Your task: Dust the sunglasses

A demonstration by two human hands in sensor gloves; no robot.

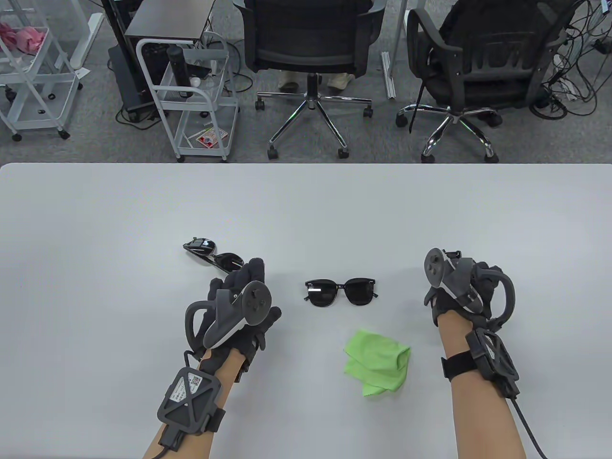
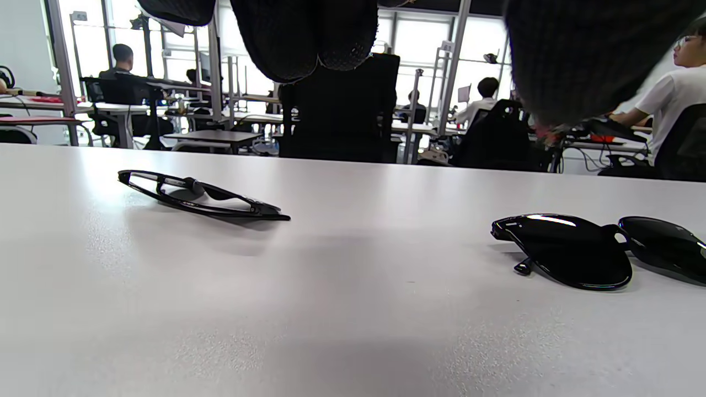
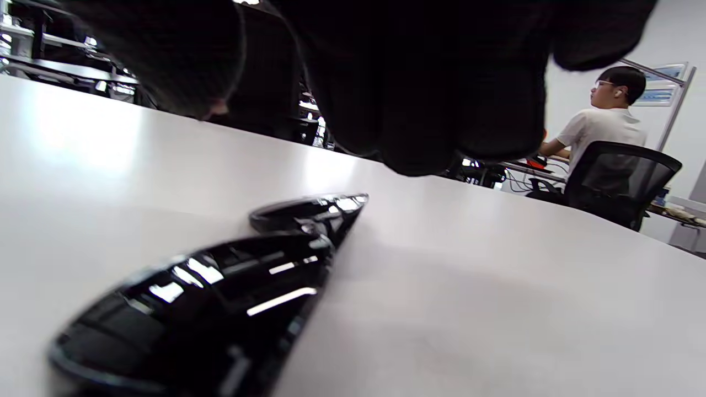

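Two pairs of sunglasses are seen on the white bench (image 1: 95,215); the black square-framed sunglasses (image 1: 341,291) lie folded at the centre of the table view, and the thin-framed sunglasses (image 1: 213,256) lie at centre left, just beyond the fingertips of the left hand (image 1: 241,306). The green cloth (image 1: 377,363) is bunched just below the square-framed pair, toward the lower middle of the frame; neither hand touches it. The grip of the left hand is loose and holds nothing, with fingers extended toward the thin-framed pair; the grip of the right hand (image 1: 454,287) cannot be told, since the tracker covers the fingers from above and only dark glove fills the top of the right wrist view.

No dusting appears to have begun; several slips can be foreseen. If a pair is lifted by a gloved fingertip on the lens, smears are likely to be left where dust is meant to be removed. If the cloth is dragged over a pair lying flat on the smooth bench, the glasses are likely to be pushed along rather than wiped; a steadying hold on the frame would be needed. The thin frame could be bent if it is pinched hard. One pair might also be overlooked, being partly hidden by the left hand.
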